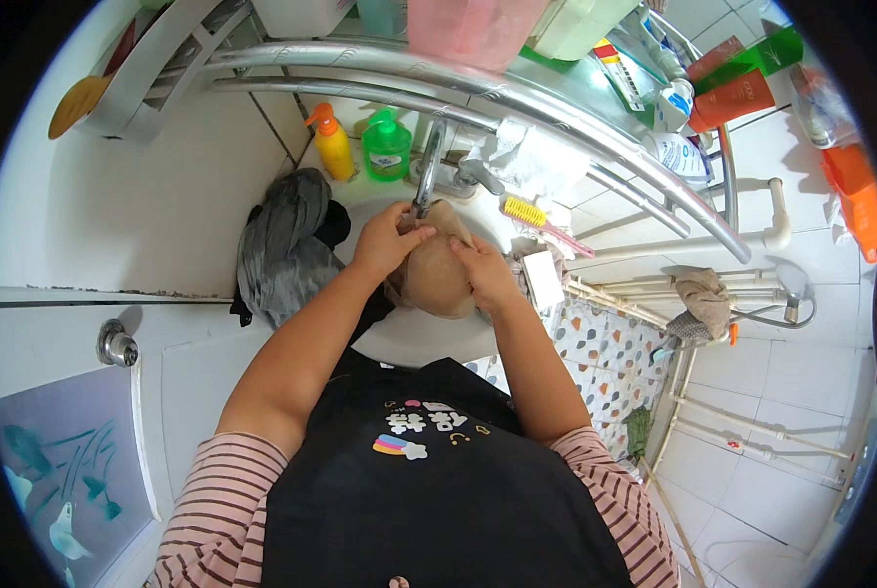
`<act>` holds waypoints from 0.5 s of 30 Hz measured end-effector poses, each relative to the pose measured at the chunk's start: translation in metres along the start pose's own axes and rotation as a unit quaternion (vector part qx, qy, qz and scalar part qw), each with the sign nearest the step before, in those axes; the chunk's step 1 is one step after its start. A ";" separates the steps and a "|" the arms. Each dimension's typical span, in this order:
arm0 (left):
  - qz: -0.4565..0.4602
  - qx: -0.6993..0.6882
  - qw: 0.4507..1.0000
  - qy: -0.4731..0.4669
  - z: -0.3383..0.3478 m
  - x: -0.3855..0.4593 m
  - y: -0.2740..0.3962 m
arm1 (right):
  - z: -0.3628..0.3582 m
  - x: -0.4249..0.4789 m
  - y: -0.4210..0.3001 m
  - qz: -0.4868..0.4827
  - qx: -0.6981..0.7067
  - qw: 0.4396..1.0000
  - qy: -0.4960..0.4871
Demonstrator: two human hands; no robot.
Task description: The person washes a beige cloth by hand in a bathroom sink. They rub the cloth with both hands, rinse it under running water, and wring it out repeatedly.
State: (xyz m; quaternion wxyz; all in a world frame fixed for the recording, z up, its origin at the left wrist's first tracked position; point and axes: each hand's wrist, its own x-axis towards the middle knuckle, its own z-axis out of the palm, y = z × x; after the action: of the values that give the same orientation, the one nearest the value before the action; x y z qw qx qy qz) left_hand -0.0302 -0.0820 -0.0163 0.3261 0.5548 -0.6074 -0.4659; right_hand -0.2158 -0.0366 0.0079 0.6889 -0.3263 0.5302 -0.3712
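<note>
Over a white washbasin (409, 344), both hands grip a wet beige cloth (438, 283), which bulges in a rounded shape below the fingers. My left hand (388, 241) pinches its upper left part, close under the spout of the chrome faucet (429, 165). My right hand (486, 273) holds its right edge between thumb and fingers. Whether water is running cannot be told. Grey and black fabric (284, 250) lies over the basin's left side. Behind the basin stand a yellow pump bottle (334, 153) with an orange top and a green pump bottle (387, 154).
A chrome-railed shelf (379, 62) with containers and tubes arches above the basin. Right of the basin lie a yellow-bristled brush (526, 212) with a pink handle and a white box (543, 281). A door with a round knob (120, 347) stands at the left.
</note>
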 end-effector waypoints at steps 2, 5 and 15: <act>-0.066 0.003 0.998 -0.016 -0.003 0.003 -0.005 | 0.007 -0.003 -0.003 -0.022 0.104 0.994 0.018; 0.030 0.093 0.995 0.025 -0.002 0.002 -0.023 | 0.002 0.003 0.001 -0.003 0.176 0.984 0.039; -0.356 -0.509 0.772 -0.134 0.000 -0.018 -0.019 | 0.024 -0.010 -0.020 0.042 0.357 0.933 -0.031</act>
State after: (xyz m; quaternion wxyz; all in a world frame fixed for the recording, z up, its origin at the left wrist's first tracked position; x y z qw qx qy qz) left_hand -0.0201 -0.0633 -0.0317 0.2866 0.4163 -0.0779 -0.8593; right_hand -0.1976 -0.0371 0.0344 0.7913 -0.0475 0.3542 -0.4961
